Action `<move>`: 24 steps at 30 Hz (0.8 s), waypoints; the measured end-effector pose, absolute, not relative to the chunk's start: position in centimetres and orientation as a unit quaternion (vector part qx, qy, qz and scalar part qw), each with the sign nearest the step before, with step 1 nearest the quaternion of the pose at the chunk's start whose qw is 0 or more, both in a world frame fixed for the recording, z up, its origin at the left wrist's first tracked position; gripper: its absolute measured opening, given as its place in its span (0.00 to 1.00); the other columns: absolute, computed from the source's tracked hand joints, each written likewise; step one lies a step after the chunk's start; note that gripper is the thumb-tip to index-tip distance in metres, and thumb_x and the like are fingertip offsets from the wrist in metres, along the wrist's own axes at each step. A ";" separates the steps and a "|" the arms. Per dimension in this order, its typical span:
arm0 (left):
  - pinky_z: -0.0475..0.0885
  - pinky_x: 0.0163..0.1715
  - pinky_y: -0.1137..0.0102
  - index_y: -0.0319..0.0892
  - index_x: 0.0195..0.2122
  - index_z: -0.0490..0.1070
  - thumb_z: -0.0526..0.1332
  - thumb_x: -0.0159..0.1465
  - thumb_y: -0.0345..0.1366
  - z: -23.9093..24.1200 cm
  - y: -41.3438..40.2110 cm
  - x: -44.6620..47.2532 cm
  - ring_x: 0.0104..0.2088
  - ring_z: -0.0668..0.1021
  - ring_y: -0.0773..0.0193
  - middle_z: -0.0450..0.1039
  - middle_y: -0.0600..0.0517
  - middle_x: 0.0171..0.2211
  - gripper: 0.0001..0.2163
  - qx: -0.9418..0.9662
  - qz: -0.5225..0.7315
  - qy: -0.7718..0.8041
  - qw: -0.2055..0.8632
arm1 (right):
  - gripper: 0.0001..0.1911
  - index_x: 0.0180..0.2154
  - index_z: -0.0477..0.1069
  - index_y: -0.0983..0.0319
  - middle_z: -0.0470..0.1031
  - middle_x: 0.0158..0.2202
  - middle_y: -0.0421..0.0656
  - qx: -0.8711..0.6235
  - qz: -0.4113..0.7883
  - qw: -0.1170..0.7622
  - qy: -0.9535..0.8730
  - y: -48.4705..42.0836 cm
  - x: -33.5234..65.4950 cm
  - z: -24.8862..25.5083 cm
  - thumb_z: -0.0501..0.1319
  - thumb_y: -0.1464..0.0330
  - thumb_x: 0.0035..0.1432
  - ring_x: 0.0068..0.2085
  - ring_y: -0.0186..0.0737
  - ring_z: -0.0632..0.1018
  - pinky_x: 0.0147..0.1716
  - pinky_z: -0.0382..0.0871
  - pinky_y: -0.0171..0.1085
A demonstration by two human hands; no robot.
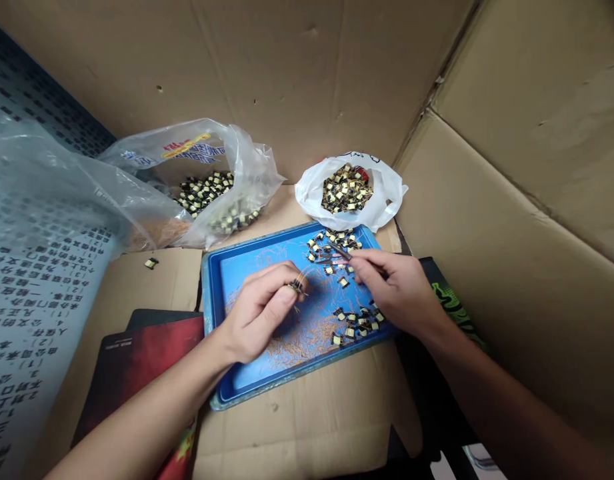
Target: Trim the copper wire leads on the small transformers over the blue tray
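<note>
My left hand (264,307) is closed over the blue tray, pinching a small transformer (295,286) between thumb and fingers, its thin copper wire leads sticking up. To its right, my right hand (394,283) grips dark metal tweezers (341,251), whose two pointed tips are apart and aim left. The tips hover over a group of small yellow-and-black transformers (343,283) in the tray and do not touch the held one. Copper wire clippings (307,340) litter the floor of the blue tray (244,383). More transformers (357,323) lie near the tray's right front corner.
Behind the tray stand a white plastic bag (311,193) of wired transformers and a clear bag (247,167) holding several more. One loose transformer (151,263) lies on the cardboard at left. Cardboard walls (297,80) enclose the back and right. A red-and-black mat (137,360) lies at left.
</note>
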State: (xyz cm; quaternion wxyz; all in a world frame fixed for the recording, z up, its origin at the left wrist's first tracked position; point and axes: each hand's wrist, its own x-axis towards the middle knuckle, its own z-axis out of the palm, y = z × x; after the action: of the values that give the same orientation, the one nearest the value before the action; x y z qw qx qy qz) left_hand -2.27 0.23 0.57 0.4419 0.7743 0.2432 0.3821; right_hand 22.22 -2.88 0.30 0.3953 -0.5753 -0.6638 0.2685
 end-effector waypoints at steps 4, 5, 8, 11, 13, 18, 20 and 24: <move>0.64 0.39 0.69 0.40 0.37 0.69 0.52 0.76 0.40 0.2 0.6 -2.2 0.35 0.71 0.68 0.70 0.52 0.33 0.13 0.770 0.389 0.279 0.421 | 0.11 0.45 0.81 0.59 0.85 0.42 0.41 -0.502 0.313 0.376 -0.713 -3.1 21.7 0.8 0.61 0.65 0.69 0.44 0.40 0.84 0.47 0.75 0.40; 0.64 0.39 0.69 0.40 0.37 0.69 0.52 0.76 0.40 0.1 0.7 -2.1 0.35 0.71 0.68 0.69 0.52 0.33 0.13 0.770 0.391 0.285 0.417 | 0.10 0.47 0.81 0.58 0.85 0.44 0.41 -0.492 0.318 0.379 -0.716 -3.2 21.5 0.9 0.61 0.66 0.69 0.45 0.40 0.84 0.49 0.75 0.41; 0.64 0.39 0.69 0.40 0.37 0.69 0.51 0.76 0.40 -0.1 0.9 -1.9 0.35 0.70 0.68 0.69 0.52 0.33 0.13 0.772 0.388 0.293 0.409 | 0.11 0.49 0.79 0.58 0.85 0.42 0.41 -0.492 0.339 0.397 -0.697 -3.4 21.1 0.8 0.60 0.65 0.70 0.45 0.39 0.83 0.48 0.74 0.42; 0.64 0.39 0.70 0.40 0.37 0.69 0.51 0.76 0.40 0.1 0.9 -1.8 0.35 0.71 0.69 0.69 0.53 0.33 0.13 0.779 0.377 0.295 0.406 | 0.13 0.50 0.79 0.59 0.84 0.38 0.41 -0.485 0.405 0.410 -0.659 -3.6 21.0 0.6 0.59 0.63 0.70 0.39 0.38 0.83 0.40 0.75 0.39; 0.64 0.39 0.70 0.40 0.38 0.69 0.52 0.76 0.39 0.3 0.8 -1.8 0.35 0.71 0.69 0.70 0.52 0.33 0.13 0.783 0.367 0.296 0.406 | 0.14 0.47 0.80 0.60 0.82 0.34 0.40 -0.481 0.432 0.408 -0.644 -3.6 21.0 0.5 0.59 0.62 0.70 0.33 0.36 0.80 0.33 0.72 0.37; 0.66 0.39 0.69 0.39 0.38 0.70 0.52 0.76 0.38 0.7 0.0 -1.9 0.36 0.72 0.67 0.71 0.50 0.34 0.12 0.793 0.370 0.231 0.425 | 0.15 0.43 0.83 0.62 0.81 0.32 0.42 -0.558 0.322 0.417 -0.641 -3.1 21.6 0.0 0.60 0.61 0.69 0.31 0.37 0.78 0.34 0.70 0.39; 0.66 0.39 0.69 0.39 0.38 0.69 0.52 0.76 0.38 0.7 -0.2 -1.9 0.35 0.72 0.67 0.71 0.50 0.33 0.12 0.792 0.379 0.217 0.427 | 0.15 0.45 0.83 0.62 0.82 0.33 0.43 -0.571 0.324 0.400 -0.640 -2.8 22.1 -0.1 0.61 0.61 0.68 0.33 0.38 0.79 0.36 0.72 0.40; 0.65 0.39 0.70 0.39 0.37 0.69 0.52 0.76 0.37 0.4 0.2 -2.0 0.35 0.72 0.67 0.71 0.50 0.33 0.12 0.786 0.379 0.261 0.413 | 0.14 0.50 0.82 0.57 0.84 0.38 0.42 -0.483 0.413 0.398 -0.662 -2.9 22.4 0.3 0.61 0.62 0.70 0.39 0.39 0.83 0.41 0.75 0.40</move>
State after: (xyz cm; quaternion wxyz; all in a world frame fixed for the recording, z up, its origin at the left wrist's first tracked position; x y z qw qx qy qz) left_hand -1.98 0.25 0.40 0.4132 0.7858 0.2613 0.3788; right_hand 22.44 -2.87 0.31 0.3976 -0.4825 -0.6624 0.4127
